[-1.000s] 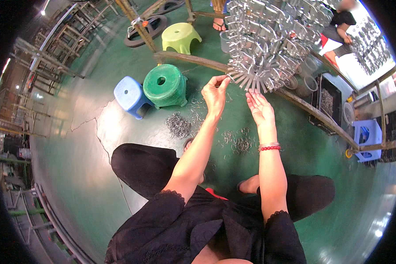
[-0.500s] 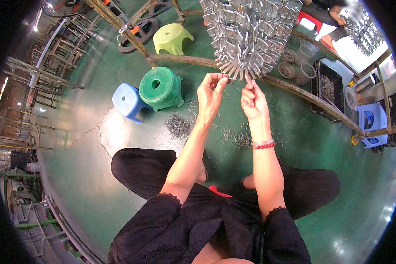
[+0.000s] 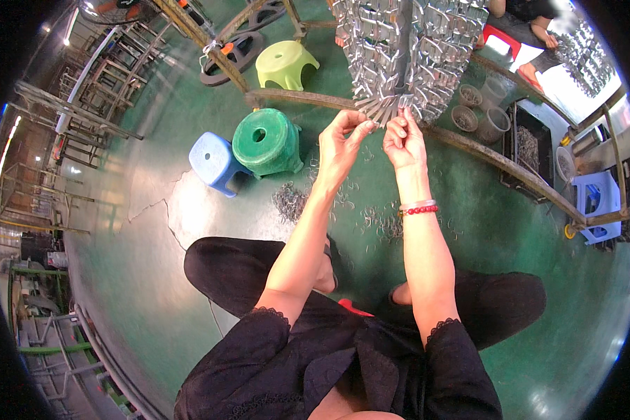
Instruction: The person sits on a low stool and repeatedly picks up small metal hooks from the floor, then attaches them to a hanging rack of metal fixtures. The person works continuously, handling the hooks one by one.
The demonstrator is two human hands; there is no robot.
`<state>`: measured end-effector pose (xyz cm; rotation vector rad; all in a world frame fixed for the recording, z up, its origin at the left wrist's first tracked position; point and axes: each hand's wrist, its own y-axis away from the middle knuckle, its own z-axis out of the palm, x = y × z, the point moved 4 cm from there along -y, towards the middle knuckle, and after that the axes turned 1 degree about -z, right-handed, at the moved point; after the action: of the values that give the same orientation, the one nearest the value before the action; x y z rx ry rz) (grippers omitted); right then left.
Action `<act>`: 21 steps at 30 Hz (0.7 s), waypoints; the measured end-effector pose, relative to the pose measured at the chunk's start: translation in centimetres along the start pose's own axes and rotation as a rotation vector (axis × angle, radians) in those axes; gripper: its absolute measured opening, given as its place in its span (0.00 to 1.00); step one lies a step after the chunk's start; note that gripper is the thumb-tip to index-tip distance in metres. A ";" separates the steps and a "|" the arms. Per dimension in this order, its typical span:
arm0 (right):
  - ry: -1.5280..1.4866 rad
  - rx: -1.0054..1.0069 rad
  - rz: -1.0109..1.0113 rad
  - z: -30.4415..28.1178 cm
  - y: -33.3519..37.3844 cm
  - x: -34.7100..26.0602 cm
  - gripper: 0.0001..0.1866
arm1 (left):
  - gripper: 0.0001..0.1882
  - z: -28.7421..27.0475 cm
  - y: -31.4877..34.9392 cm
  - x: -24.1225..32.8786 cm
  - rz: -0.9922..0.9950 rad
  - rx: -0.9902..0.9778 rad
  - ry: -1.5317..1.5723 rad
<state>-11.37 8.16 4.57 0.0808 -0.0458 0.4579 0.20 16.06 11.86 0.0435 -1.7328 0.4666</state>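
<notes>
A tall hanging rack (image 3: 444, 59) is packed with shiny metal pieces with bent ends, in rows around a dark central bar (image 3: 403, 49). At its lower end flat metal strips (image 3: 379, 110) fan out. My left hand (image 3: 339, 150) is at the left of this fan, thumb and forefinger pinched together; whatever lies between them is too small to make out. My right hand (image 3: 404, 148) reaches up to the fan's right side. Its fingertips are closed on one of the metal strips, the other fingers curled in.
Loose curved metal bits (image 3: 385, 222) and a dark pile (image 3: 288, 201) lie on the green floor. A green stool (image 3: 266, 143), a blue stool (image 3: 213, 162) and a lime stool (image 3: 287, 64) stand left. A frame bar (image 3: 497, 155) crosses behind the hands. Another person's hand (image 3: 549, 40) works at upper right.
The rack has turned, so its dark central bar now shows. My right fingertips have moved up onto the strips. The whole view has shifted slightly.
</notes>
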 end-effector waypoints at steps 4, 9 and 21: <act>0.260 0.107 -0.014 -0.5 0.9 -0.5 0.09 | 0.10 0.6 -0.9 -0.2 0.053 -0.073 -0.199; 0.494 0.158 -0.059 0.0 3.1 0.0 0.08 | 0.11 1.5 -0.2 1.5 0.123 -0.216 -0.362; 0.742 0.151 -0.236 0.0 5.0 -1.2 0.10 | 0.10 3.4 -0.1 0.6 -0.070 -0.138 -0.351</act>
<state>-14.61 12.10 4.81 0.0599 0.7212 0.2332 -3.04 14.97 11.99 0.0910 -2.0972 0.2979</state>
